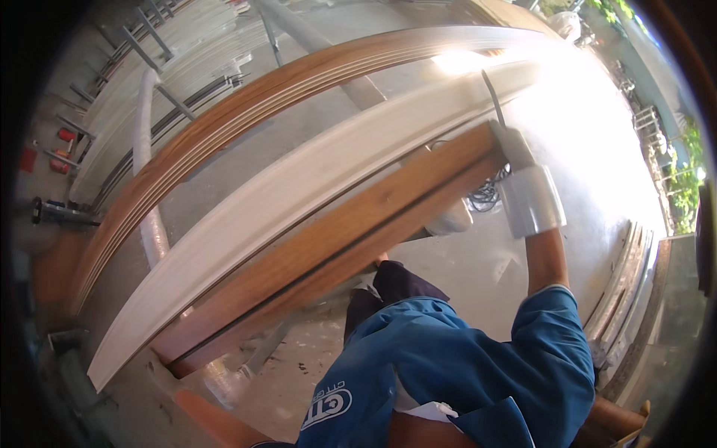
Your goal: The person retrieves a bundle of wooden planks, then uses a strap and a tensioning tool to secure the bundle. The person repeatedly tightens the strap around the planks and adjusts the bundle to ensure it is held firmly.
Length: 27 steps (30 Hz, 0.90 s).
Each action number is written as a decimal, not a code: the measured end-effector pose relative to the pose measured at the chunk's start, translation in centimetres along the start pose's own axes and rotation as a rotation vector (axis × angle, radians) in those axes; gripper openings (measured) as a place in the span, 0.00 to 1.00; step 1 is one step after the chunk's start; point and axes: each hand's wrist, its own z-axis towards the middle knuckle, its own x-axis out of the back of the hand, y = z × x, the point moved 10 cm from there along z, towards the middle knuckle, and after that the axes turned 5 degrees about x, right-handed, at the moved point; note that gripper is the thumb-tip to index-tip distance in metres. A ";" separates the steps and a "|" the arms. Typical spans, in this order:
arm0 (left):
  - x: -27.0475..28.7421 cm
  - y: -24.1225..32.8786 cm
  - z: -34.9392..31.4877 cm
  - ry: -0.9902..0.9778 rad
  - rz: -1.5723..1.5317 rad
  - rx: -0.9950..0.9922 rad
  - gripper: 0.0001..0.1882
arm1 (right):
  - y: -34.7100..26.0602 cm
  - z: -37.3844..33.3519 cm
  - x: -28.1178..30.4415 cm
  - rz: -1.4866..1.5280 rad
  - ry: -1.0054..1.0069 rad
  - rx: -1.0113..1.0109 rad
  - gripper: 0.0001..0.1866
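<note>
See the brown wood-grain plank (328,228) slanting through the middle of the frame, from lower left up toward upper right, on the near side of a long pale board (299,175) and marked lengthwise by a dark groove. Looks stiff and fairly weighty for its length, probably awkward to swing from one end alone; likely smooth-faced and a little slippery, with edges and corners easy to chip or scuff. Best taken close to both ends, palms under the long edges, thumbs clear of the groove. At the upper-right end, the right hand (515,148), washed out by glare and blur, with a clear plastic roll (534,203) apparently around the wrist: no telling spread fingers from pressed ones. Near the lower-left end, the left hand (193,407), smeared too; impossible to judge finger spread or firm contact.
</note>
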 end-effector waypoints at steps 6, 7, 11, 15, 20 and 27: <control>2.3 2.7 -4.4 -0.044 -0.016 0.101 0.41 | 5.4 -0.3 1.1 -0.145 -0.050 0.013 0.33; 2.9 3.9 -5.1 0.009 0.146 0.101 0.41 | 5.0 0.7 3.1 -0.372 0.004 -0.005 0.32; 4.0 15.0 -11.4 0.313 0.329 -0.470 0.41 | -3.4 0.4 10.3 -0.333 0.267 0.230 0.26; -3.1 26.0 -18.8 0.121 0.568 -1.187 0.46 | -15.0 -0.1 7.8 -0.241 0.202 0.456 0.20; -11.8 29.1 -19.0 -0.343 0.777 -1.077 0.53 | -20.6 -0.8 -8.1 -0.394 -0.412 0.911 0.36; -13.6 30.7 -17.0 -0.653 0.916 -0.895 0.64 | -19.4 2.4 -16.9 -0.545 -0.815 0.766 0.50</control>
